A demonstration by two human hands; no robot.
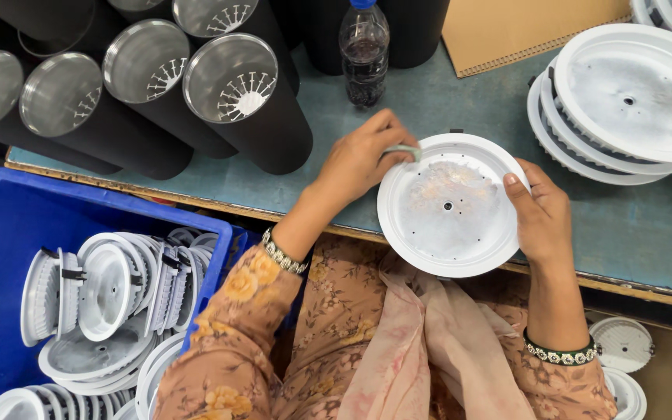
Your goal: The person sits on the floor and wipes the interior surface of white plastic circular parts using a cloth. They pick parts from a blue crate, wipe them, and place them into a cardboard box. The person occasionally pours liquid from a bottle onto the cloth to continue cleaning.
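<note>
White round housing, a shallow disc-shaped lamp part with a raised rim and a small centre hole, lies at the near edge of the blue-green worktable, at about 5 o'clock from the dark drink bottle. It looks stiff and light, probably moulded or cast, with a smooth rim that could slip; the rim is the natural place to grip. Right hand is half closed on the rim at 3 o'clock, thumb on top. Left hand curls at 10 o'clock, fingers pinching a small pale green piece against the rim.
</note>
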